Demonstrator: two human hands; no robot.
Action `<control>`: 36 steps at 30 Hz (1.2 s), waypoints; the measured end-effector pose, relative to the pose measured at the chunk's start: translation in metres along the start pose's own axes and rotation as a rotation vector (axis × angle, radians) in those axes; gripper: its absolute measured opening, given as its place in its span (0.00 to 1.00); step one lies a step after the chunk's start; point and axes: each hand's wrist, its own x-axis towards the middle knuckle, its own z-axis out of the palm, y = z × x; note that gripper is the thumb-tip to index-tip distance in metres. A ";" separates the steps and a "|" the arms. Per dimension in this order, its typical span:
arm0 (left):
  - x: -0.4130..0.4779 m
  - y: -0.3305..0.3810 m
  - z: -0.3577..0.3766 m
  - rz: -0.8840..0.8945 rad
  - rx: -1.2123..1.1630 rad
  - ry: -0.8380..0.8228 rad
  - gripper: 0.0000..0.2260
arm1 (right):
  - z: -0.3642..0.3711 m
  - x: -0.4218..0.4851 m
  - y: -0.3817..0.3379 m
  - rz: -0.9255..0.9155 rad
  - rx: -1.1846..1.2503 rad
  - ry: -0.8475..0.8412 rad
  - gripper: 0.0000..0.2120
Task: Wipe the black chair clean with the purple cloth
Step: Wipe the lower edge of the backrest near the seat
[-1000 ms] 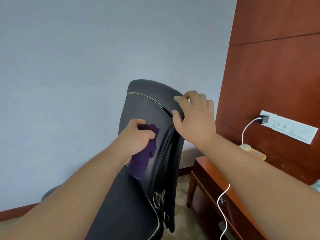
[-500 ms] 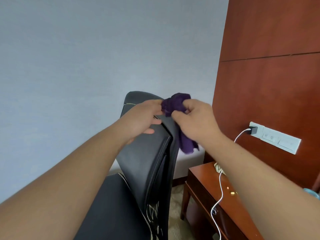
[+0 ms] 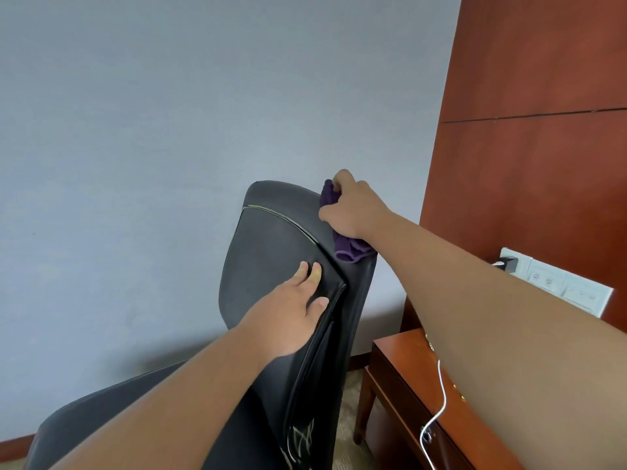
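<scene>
Head view, one frame inspected. I note the right hand at the top right edge of the chair back, its fingers curled tight round the cloth. The cloth is bunched: a small part shows above the knuckles and a larger fold hangs below the heel of that hand, lying against the chair's upper edge. Whether the fingertips themselves meet the chair, I cannot tell, as they are hidden behind the hand. The left hand lies flat on the front face of the back, lower than the right hand and apart from it. Its fingers are straight and close together, pointing up the back, holding nothing, and the thumb rests just beside the side seam. The pale piping line runs across the back above those fingertips. The seat passes beneath the left forearm. Right of the right forearm I record a wood panel carrying a socket plate with a charger plugged in. A white cable lies over the desk under that arm. Beyond both hands stands a plain wall.
</scene>
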 end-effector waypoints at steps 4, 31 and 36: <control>0.005 0.005 0.007 -0.008 0.054 0.026 0.26 | -0.007 -0.014 0.015 -0.010 -0.064 0.055 0.07; 0.010 -0.011 0.044 -0.006 -0.317 0.236 0.27 | 0.034 -0.093 0.025 -0.566 -0.884 0.192 0.15; 0.008 -0.022 0.045 0.002 -0.423 0.124 0.29 | 0.029 -0.057 0.008 -0.533 -0.891 0.102 0.17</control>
